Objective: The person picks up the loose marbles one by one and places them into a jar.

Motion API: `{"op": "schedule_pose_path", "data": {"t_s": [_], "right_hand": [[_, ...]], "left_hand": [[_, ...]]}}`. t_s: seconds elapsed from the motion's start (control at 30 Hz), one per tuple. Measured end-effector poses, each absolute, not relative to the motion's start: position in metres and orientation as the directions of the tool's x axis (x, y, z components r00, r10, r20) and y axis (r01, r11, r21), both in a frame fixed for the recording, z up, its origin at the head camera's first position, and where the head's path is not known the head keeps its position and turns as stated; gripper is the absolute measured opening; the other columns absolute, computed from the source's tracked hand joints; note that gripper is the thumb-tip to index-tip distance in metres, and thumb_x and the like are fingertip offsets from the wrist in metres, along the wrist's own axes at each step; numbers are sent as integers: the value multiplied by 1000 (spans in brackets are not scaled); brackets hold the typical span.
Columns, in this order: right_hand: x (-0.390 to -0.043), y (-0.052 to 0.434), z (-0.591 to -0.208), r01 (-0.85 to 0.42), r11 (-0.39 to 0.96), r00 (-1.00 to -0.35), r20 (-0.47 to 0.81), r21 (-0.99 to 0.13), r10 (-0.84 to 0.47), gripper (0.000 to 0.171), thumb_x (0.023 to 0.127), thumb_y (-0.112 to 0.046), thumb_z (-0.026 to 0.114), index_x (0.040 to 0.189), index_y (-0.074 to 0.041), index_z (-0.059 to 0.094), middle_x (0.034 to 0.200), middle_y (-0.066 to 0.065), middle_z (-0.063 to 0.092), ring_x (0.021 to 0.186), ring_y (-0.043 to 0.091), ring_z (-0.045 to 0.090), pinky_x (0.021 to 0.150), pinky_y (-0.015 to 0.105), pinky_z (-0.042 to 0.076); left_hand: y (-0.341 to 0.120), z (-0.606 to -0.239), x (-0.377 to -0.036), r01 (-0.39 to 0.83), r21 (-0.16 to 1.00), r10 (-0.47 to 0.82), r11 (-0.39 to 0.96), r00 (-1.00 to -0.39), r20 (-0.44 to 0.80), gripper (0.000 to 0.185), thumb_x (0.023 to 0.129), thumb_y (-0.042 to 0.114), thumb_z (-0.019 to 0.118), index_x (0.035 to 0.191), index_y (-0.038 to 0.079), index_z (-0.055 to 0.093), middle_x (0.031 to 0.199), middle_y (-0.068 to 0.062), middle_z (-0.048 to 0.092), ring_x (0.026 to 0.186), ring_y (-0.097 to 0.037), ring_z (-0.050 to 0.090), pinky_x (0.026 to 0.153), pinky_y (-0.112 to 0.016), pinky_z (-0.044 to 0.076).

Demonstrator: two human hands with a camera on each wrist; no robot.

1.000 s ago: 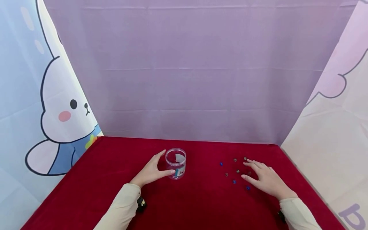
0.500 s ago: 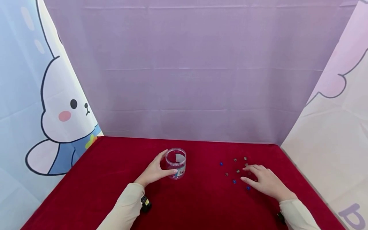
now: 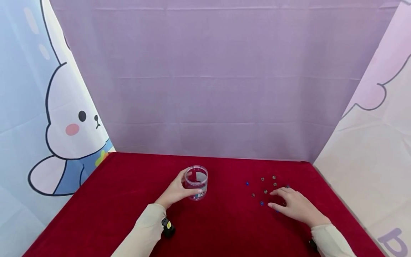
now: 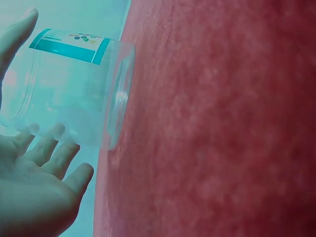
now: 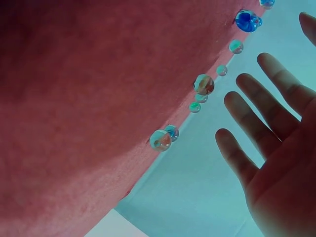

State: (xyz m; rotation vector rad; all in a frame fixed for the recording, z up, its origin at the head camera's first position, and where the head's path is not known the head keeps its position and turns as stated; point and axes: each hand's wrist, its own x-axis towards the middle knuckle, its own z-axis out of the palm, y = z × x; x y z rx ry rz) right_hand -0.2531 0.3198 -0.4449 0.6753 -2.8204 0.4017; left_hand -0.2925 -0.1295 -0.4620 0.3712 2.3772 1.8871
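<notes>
A clear plastic jar [image 3: 196, 184] without a lid stands upright on the red cloth, its label facing front right. My left hand [image 3: 174, 192] reaches around its left side, thumb across the front and fingers behind. In the left wrist view, those fingers [image 4: 61, 158] are loosely extended at the jar's wall [image 4: 74, 94], and the thumb stands off beside the label. On the right, my right hand [image 3: 297, 207] hovers low over scattered glass marbles, fingers relaxed and apart. A blue marble [image 3: 262, 203] lies left of its thumb; in the right wrist view, a brownish marble [image 5: 204, 84] sits beyond the fingertips.
Red cloth [image 3: 224, 221] covers the table. A lilac curtain [image 3: 205, 89] rises behind it, with printed cloth panels at left and right. Dark devices, such as the left one [image 3: 168, 228], sit at both wrists.
My left hand has slid right and farther around the jar, which stays in place. My right hand has drawn slightly toward me, uncovering marbles behind its fingers.
</notes>
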Motion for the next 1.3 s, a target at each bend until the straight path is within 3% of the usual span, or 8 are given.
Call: {"op": "schedule_pose_path", "data": {"t_s": [0.1, 0.37, 0.67, 1.0, 1.3], "right_hand": [[-252, 320, -444, -473, 853, -871, 258, -219, -417, 43, 89, -51, 73, 114, -16, 72, 111, -2, 67, 110, 33, 62, 90, 55, 51], [-250, 320, -442, -462, 856, -883, 212, -229, -420, 42, 87, -52, 74, 110, -17, 72, 106, -5, 66, 91, 15, 59, 78, 38, 54], [-249, 322, -443, -500, 839, -864, 191, -216, -466, 29, 84, -38, 80, 102, -17, 74, 96, -9, 65, 87, 14, 59, 77, 37, 55], [-248, 323, -441, -494, 790, -862, 87, -363, -499, 28, 83, -32, 82, 101, -12, 74, 92, -9, 67, 76, 6, 61, 67, 27, 55], [-247, 326, -440, -490, 776, -857, 57, -396, -512, 20, 82, -18, 83, 98, -10, 74, 90, -7, 67, 74, 7, 62, 65, 26, 55]], "left_hand": [[-128, -462, -293, 141, 971, 246, 193, -965, 92, 96, 78, 26, 88, 155, 17, 32, 144, -12, 49, 127, -29, 46, 97, -54, 49], [-123, -461, -293, 135, 971, 226, 198, -970, 89, 95, 78, 29, 88, 154, 18, 32, 144, -11, 48, 127, -28, 47, 99, -52, 48], [-119, -464, -293, 120, 965, 178, 231, -981, 79, 96, 74, 37, 90, 151, 20, 35, 148, -12, 44, 130, -32, 44, 99, -55, 47], [-117, -465, -295, 119, 967, 178, 226, -981, 79, 96, 75, 38, 90, 150, 17, 34, 151, -11, 41, 135, -36, 40, 100, -55, 46], [-117, -465, -295, 105, 968, 175, 230, -982, 65, 96, 75, 38, 89, 150, 19, 34, 151, -9, 42, 134, -34, 40, 101, -56, 45]]}}
